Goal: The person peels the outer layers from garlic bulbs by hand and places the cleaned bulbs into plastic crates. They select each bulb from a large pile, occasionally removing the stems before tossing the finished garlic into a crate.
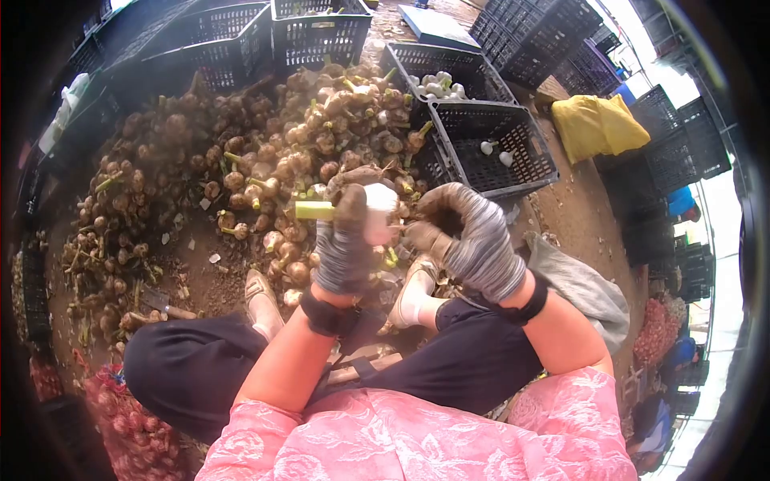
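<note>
My left hand (pixel 346 248), in a grey striped work glove, is closed around a garlic bulb (pixel 380 212). The bulb shows white and pinkish, and its cut green stalk sticks out to the left. My right hand (pixel 473 236), gloved alike, is just right of the bulb with thumb and fingers curled together in a pinch. What it pinches, if anything, is too small or blurred to tell. Below and beyond both hands spreads a large heap of untrimmed garlic (pixel 321 136) with brown, soil-coloured skins and short stalks.
A black crate (pixel 521 188) ahead right holds a few white bulbs; another crate (pixel 489 68) behind it holds several. More crates (pixel 321 40) line the back. A yellow sack (pixel 597 127), a grey cloth (pixel 585 293), a wooden-handled tool (pixel 172 309) and a red net bag (pixel 132 425) lie around.
</note>
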A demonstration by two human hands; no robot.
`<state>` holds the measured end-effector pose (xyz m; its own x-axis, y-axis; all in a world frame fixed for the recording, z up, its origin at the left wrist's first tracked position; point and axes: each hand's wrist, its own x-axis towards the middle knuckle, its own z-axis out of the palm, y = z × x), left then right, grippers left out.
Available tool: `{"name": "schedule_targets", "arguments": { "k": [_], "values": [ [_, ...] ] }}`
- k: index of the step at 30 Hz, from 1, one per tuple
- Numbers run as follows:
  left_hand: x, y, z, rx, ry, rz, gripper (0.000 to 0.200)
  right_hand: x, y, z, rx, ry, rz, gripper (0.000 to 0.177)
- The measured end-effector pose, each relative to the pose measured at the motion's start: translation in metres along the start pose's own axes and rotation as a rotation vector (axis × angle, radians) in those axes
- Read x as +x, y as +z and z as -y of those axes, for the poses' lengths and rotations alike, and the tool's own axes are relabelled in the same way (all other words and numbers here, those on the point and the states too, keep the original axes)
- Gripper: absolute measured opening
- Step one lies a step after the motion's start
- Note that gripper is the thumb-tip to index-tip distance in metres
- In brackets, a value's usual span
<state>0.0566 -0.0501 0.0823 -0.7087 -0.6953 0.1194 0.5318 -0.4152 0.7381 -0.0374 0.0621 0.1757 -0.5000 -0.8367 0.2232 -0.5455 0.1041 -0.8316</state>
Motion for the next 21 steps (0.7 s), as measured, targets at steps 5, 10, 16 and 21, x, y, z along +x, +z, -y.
{"name": "schedule_targets", "arguments": {
  "k": [5,10,16,21],
  "values": [
    [-0.011,0.023,-0.016,0.003,-0.031,0.02,0.036,-0.002,0.005,0.015,-0.063,0.026,0.092,0.034],
    [-0.014,0.019,-0.021,-0.135,-0.186,0.066,0.037,-0.003,-0.001,0.015,0.086,0.047,0.161,0.027],
    [-0.009,0.018,-0.004,-0.227,-0.282,-0.027,0.039,-0.006,-0.003,0.013,0.285,0.168,0.173,0.024],
    [-0.015,0.021,-0.013,-0.172,-0.158,0.072,0.04,-0.006,-0.006,0.019,0.169,0.183,0.16,0.025]
  ]
}}
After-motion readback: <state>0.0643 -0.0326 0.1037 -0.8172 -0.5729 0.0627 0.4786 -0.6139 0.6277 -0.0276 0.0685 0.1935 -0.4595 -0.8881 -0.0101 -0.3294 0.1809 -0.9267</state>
